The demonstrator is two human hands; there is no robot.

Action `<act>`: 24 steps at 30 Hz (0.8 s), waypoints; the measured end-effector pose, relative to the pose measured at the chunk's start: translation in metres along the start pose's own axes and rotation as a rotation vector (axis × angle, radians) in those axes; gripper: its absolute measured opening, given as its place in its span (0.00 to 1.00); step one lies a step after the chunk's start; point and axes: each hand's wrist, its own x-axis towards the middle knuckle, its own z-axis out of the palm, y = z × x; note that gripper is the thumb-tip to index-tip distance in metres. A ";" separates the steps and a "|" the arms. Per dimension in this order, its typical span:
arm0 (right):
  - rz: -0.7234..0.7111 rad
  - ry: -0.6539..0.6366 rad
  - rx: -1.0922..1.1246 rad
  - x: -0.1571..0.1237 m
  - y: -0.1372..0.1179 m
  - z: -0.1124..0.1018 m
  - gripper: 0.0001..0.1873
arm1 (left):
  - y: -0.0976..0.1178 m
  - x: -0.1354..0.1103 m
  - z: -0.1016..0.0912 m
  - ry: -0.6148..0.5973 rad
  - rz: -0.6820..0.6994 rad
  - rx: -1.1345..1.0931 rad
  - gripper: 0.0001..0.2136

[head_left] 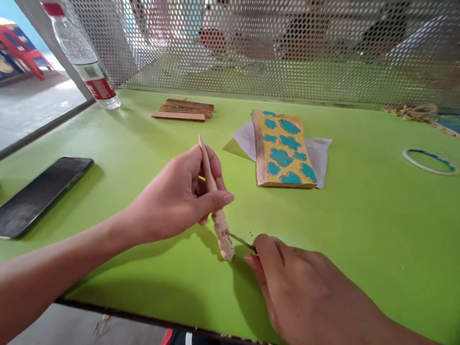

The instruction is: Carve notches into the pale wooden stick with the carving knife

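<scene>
My left hand (184,190) is closed around a slim piece of carved pale wood (222,235), its pointed end up and its lumpy, notched end low over the green table. In my right hand (304,286) is a thin metal carving tool (242,242), mostly hidden by the fingers. Its tip touches the notched part of the wood from the right. A few dark specks lie just above the tool. Beyond my hands rests a yellow board with blue-green painted shapes (282,156), on top of white paper (318,153).
A dark phone (34,195) lies at the left, near a water bottle (86,63). Thin wooden strips (185,110) sit toward the back. At the right are a white ring (430,161) and coiled cord (416,111). A perforated metal panel (265,47) closes the table's far side.
</scene>
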 end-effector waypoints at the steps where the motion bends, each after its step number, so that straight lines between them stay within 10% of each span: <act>1: 0.012 0.011 -0.025 0.000 -0.002 0.001 0.11 | 0.000 0.000 0.000 -0.004 -0.002 -0.008 0.15; 14: 0.121 -0.337 0.478 0.023 0.030 -0.032 0.19 | -0.008 0.007 -0.007 -0.133 0.054 -0.085 0.18; 24: 0.120 -0.285 0.429 0.023 0.031 -0.030 0.16 | -0.013 0.010 -0.009 -0.143 -0.010 -0.132 0.20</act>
